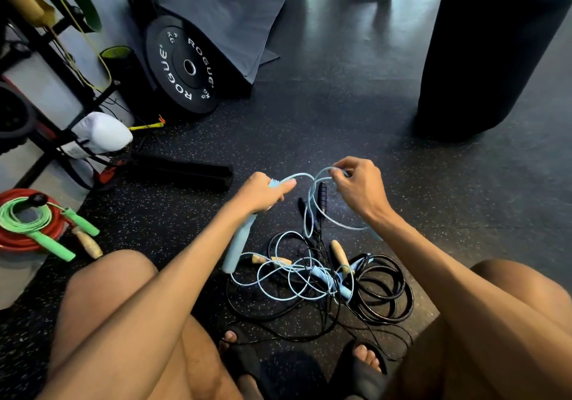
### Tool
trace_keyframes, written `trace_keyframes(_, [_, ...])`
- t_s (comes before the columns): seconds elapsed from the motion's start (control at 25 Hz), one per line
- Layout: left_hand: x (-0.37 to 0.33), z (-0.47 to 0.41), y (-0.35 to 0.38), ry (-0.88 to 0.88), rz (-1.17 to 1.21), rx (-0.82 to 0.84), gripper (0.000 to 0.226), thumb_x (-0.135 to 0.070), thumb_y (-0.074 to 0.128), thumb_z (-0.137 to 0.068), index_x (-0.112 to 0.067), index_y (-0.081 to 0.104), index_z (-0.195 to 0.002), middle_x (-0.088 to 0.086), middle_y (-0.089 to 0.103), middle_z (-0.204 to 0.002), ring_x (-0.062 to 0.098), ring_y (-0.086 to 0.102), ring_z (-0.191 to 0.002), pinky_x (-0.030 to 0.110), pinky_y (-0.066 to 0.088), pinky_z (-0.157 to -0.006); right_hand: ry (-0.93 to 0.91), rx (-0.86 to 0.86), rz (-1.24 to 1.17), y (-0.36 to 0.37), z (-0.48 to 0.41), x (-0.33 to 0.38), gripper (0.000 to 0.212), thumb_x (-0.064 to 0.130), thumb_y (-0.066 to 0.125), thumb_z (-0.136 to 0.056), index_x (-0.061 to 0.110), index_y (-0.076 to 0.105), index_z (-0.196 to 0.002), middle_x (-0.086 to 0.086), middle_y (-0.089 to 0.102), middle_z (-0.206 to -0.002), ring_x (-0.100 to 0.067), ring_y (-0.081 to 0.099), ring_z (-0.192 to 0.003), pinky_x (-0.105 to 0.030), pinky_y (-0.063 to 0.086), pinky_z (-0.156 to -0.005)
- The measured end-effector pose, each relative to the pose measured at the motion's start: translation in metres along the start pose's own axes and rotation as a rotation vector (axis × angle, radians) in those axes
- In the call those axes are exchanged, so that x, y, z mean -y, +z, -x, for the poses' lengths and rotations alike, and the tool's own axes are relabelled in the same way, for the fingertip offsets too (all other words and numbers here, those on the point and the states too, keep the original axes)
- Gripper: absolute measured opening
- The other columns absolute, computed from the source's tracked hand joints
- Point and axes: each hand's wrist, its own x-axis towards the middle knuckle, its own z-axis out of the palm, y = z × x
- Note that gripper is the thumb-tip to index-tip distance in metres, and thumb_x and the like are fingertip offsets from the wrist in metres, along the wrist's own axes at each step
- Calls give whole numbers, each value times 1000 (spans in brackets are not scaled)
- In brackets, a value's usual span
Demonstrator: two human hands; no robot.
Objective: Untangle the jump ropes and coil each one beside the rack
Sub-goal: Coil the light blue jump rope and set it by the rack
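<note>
**Light blue rope** (311,204): one long pale handle (238,246) and a loop of cord are raised above the floor (340,127). The rest trails down into the tangle (305,277).

**Tangle:** pale blue and black cords (405,289) lie intertwined on the floor, with wooden handles (340,255) among them.

**Green rope** (18,218): coiled, resting on a red coil (18,244) just beside the rack (49,152).

Open floor (340,114) ahead, heavy bag (483,43) blocking the right, weight plate (182,65) and rack (37,51) crowding the left (coiled ropes (18,217) beside it), rope tangle (325,275) between the feet (365,356).
</note>
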Motion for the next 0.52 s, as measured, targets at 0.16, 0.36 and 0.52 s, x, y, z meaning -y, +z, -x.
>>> trace_keyframes(0.16, [-6,1,-17,101,464,144,43,-44,53,-99,-8,57,-75,-5,30,-47,8,24,-40,22,24,-47,103,373,299,8,0,-18,24,18,55,-98,3,71,-91,-15,72,-71,-30,72,-60,-43,63,-62])
trace_keyframes(0.36, [-13,5,-25,148,610,239,37,-33,50,-102,-11,50,-73,-4,23,-47,11,19,-42,27,22,-50,134,854,589,19,8,-26,20,16,57,-95,1,70,-101,-12,77,-85,-11,62,-46,-27,53,-48])
trace_keyframes(0.52, [-18,15,-31,127,670,410,36,-29,45,-104,-14,45,-71,-5,20,-48,10,15,-41,30,14,-52,12,551,529,21,4,-22,36,22,65,-89,5,59,-120,-14,68,-111,-33,66,-97,-40,56,-83])
